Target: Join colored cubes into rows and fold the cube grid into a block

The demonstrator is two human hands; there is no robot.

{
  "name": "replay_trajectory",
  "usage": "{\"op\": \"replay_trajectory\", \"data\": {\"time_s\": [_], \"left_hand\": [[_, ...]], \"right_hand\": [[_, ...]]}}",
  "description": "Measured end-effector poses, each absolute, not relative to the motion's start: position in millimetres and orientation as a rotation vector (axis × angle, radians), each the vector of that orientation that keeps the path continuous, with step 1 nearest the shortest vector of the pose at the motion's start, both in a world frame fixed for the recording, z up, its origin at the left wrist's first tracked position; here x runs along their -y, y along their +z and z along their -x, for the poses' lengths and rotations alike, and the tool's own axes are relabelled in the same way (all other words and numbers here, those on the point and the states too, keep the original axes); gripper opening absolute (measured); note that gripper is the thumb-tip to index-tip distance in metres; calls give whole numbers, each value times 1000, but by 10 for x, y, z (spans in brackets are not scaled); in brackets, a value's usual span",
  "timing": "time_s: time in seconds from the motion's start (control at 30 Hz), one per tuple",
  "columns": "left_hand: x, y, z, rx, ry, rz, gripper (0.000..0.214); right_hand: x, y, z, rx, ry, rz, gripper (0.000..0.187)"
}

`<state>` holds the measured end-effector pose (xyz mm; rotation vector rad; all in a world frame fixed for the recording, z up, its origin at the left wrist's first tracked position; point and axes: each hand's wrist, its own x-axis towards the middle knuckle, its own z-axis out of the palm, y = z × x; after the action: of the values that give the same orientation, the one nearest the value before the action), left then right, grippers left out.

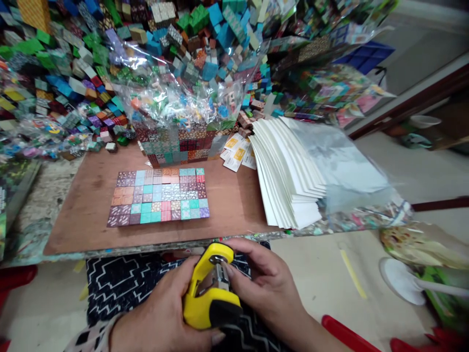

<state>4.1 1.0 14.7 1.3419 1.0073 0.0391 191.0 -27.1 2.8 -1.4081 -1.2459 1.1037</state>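
Head view: I locate the yellow tool (200,309) at the near middle of the scene, held by 2 hands on the near side of the brown board (234,205). The left hand (154,313) is wrapped around the tool's left side; 1 fingertip shows by its near end. The right hand (269,283) grips the far right part: its thumb presses at the metal mechanism (220,277), and its index finger lies over the tool's far end. The mechanism sits between the tool's 2 yellow sides, near the right thumb tip.

Visibility limits: I cannot see most of the left fingers, which the tool and the hand itself conceal. The other right fingers are curled and partly hidden. The mechanism's inner detail is hard to make out. The hands and tool cover part of the patterned cloth (120,278). The left sleeve (91,338) is cut off at the near edge. On the far side of the block layer (157,198), glare on the clear bag (172,98) obscures its contents. Items at the far right are blurred.
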Motion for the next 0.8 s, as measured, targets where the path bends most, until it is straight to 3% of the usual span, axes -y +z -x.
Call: {"op": "replay_trajectory", "data": {"time_s": [0.4, 0.63, 0.8], "left_hand": [[-14, 180, -38, -1022, 55, -1351, 63], [19, 115, 6, -1033, 71, -1437, 73], [9, 120, -6, -993, 90, -1401, 69]], "right_hand": [[253, 74, -1865, 995, 1365, 1289, 19], [265, 87, -1845, 891, 1485, 1148, 15], [297, 23, -1878, 993, 1415, 1209, 25]]}}
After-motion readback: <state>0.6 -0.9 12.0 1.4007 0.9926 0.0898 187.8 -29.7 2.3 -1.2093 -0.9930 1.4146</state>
